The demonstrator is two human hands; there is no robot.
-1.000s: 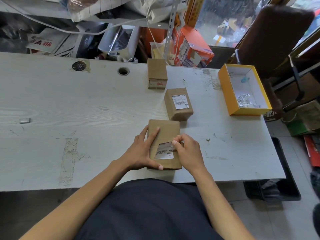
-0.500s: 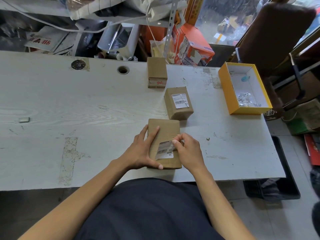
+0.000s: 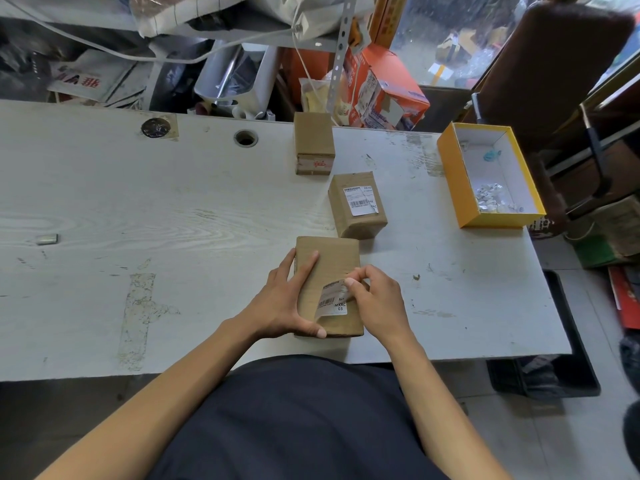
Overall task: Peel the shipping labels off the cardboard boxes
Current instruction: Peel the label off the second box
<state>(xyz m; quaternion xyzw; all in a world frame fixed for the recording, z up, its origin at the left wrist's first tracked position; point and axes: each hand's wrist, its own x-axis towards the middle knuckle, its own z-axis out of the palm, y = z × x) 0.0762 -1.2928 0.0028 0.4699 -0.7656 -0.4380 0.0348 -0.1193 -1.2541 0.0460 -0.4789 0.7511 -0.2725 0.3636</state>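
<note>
Cardboard boxes (image 3: 327, 268) on scuffed white table (image 3: 138, 209); cluttered shelving (image 3: 207, 64) behind.

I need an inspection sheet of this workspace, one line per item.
Surface: white table, scuffed, with a round hole.
Job's things: three boxes; near box label half lifted, middle box labelled, far box top bare.
Clutter: yellow tray with scraps; small metal piece.
Grippers: left hand steadies near box; right hand pinches label.
Cables: white cord on shelf behind.
Surroundings: crowded shelf, orange carton.
</note>
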